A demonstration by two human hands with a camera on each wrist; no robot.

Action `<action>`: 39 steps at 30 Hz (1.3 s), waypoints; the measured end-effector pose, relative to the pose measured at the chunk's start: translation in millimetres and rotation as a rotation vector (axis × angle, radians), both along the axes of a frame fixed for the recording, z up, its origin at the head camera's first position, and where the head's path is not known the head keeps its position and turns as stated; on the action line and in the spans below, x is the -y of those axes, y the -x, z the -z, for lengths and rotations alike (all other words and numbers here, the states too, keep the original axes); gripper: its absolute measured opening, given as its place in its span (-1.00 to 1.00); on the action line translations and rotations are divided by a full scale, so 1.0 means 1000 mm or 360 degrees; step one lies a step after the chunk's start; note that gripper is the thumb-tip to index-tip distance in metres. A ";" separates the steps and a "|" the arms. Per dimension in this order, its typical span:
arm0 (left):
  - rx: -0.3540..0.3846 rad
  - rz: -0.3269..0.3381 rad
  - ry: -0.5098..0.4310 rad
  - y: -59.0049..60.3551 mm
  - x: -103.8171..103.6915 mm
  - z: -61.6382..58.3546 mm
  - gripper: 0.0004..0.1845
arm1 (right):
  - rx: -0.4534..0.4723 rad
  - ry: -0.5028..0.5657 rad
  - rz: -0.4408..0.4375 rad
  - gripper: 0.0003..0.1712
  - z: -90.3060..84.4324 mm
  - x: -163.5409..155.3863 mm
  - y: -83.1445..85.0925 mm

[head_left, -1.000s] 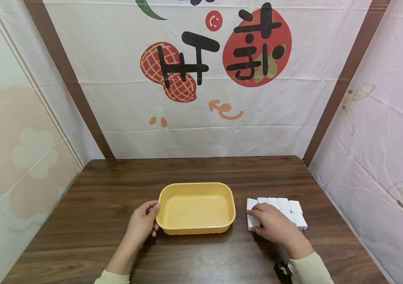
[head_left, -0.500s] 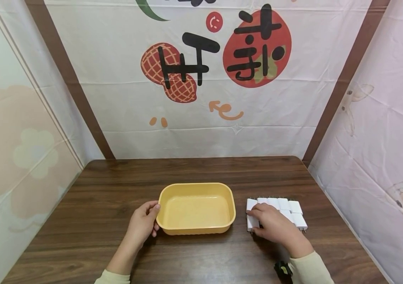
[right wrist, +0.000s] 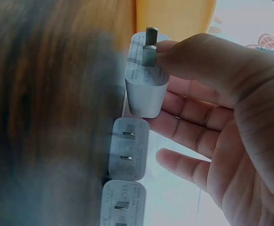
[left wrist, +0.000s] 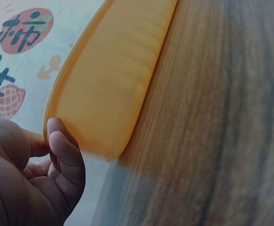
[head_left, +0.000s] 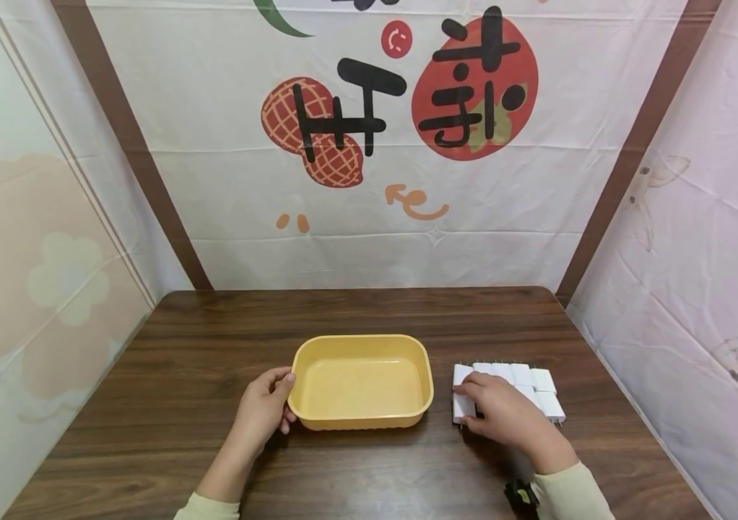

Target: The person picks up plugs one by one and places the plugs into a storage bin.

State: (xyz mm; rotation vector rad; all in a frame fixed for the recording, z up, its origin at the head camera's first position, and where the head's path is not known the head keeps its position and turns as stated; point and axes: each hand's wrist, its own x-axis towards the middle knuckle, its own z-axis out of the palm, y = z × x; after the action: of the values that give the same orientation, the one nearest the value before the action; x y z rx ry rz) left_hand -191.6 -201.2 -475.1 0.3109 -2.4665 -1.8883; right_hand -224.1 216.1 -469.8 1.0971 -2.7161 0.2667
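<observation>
Surface: dark brown wood-grain table, walled on three sides by printed white cloth backdrop w/ peanut & red fruit graphics.
Tray: shallow yellow-orange plastic rectangular tray, rounded corners, sits approx. centre of table, nothing visible inside.
Left hand: left hand at tray's left short end; fingertips curled against outer wall, thumb up at the rim per head view. Grip: holds tray edge, light contact.
Chargers: group of white plastic plug adapters w/ metal prongs, laid side by side in two rows on table just right of tray, touching one another; not touching tray as far as head view shows.
Right hand: right hand rests over near-left part of the group. Wrist view: thumb & fingers pinch one white plug adapter, thumb on its prong end; two more adapters lie in line directly below it. Grip: closed on that adapter. Lifted or not: cannot tell.
Sleeves: pale cream cuffs at both wrists; small black device at right cuff.
</observation>
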 end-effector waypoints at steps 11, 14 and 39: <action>-0.0015 0.0011 -0.0054 -0.001 0.000 0.000 -0.60 | -0.0018 0.0042 -0.0017 -0.55 -0.016 0.001 -0.003; -0.0017 0.0007 -0.0056 -0.001 0.000 -0.001 -0.61 | 0.0003 0.0037 -0.0006 -0.55 -0.021 0.002 -0.005; -0.0009 0.0002 -0.0055 -0.002 0.001 0.001 -0.61 | -0.0060 0.0021 -0.0035 -0.53 -0.049 0.030 -0.003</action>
State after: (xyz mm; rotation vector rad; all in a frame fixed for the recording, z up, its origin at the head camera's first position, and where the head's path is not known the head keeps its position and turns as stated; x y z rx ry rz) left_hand -189.9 -202.7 -475.8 0.3045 -2.4336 -1.9312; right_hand -221.4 185.6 -421.0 1.1173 -2.6669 0.2637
